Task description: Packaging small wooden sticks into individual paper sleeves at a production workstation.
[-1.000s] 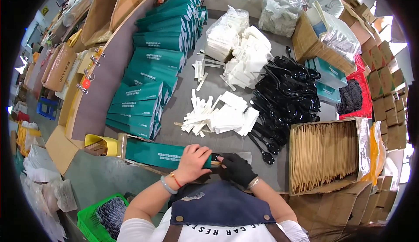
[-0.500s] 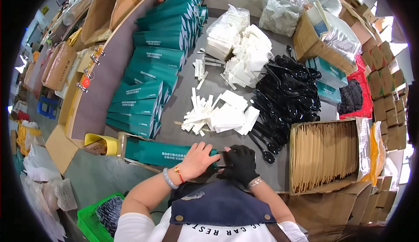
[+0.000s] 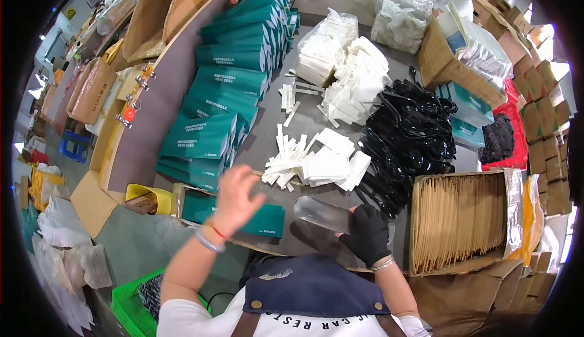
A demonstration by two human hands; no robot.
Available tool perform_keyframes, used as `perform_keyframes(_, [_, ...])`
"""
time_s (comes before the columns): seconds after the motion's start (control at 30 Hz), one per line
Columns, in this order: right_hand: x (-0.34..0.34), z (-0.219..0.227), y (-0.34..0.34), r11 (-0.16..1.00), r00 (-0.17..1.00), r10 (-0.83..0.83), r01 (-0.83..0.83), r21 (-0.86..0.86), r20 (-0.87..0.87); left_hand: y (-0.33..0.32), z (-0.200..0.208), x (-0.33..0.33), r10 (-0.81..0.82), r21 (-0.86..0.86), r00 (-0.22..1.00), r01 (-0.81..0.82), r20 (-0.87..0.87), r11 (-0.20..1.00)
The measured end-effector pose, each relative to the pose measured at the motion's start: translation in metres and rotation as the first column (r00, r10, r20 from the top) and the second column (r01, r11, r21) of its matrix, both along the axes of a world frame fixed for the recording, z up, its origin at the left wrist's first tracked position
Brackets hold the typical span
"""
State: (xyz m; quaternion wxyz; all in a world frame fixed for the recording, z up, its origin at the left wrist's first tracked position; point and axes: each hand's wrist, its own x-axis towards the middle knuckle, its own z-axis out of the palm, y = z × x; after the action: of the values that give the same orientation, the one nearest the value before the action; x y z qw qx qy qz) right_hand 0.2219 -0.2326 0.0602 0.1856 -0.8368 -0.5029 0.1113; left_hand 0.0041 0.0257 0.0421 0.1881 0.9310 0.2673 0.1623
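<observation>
My left hand (image 3: 236,198), slightly blurred, hovers over the near left of the table with its fingers apart and nothing visible in them. Below it lies a flat teal printed packet (image 3: 264,220) along the table's near edge. My right hand (image 3: 368,233), in a black fingerless glove, is closed round the right end of a long, shiny, see-through grey piece with a rounded tip (image 3: 321,213). Its exact kind is unclear. Overlapping teal packets (image 3: 201,135) fan out beyond my left hand. White paper strips and small packets (image 3: 328,163) lie ahead, beside a heap of black spoons (image 3: 407,136).
A carton of thin wooden sticks (image 3: 459,221) stands right of my right hand. A yellow container (image 3: 159,199) sits at the near left corner. Grey walls (image 3: 146,118) border the table. Farther back are a bag of white pieces (image 3: 398,17) and a carton (image 3: 447,63).
My left hand has lifted off the teal packet and moved left and up. My right hand has shifted right and down, and the shiny piece now shows in it.
</observation>
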Motion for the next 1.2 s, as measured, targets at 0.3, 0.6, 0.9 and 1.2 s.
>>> perform_keyframes(0.3, [-0.009,0.001,0.009,0.988,0.989,0.133,-0.127,-0.091,0.058,-0.069,-0.053,-0.007,0.245,-0.187,0.962,-0.264,-0.117,0.946])
perform_keyframes(0.6, [-0.036,-0.037,0.041,0.971,0.955,0.228,-0.236,-0.02,-0.19,-0.067,-0.043,-0.004,0.221,-0.245,0.962,-0.255,-0.16,0.935])
perform_keyframes(0.9, [0.013,-0.038,0.008,0.957,0.995,-0.041,0.066,0.282,-0.094,0.009,-0.059,0.056,0.114,-0.066,0.99,-0.109,0.078,0.992])
perform_keyframes(1.2, [0.141,-0.063,-0.231,0.32,0.329,-0.944,0.878,0.355,0.036,0.031,-0.065,0.068,-0.003,0.116,1.0,0.004,-0.013,0.993])
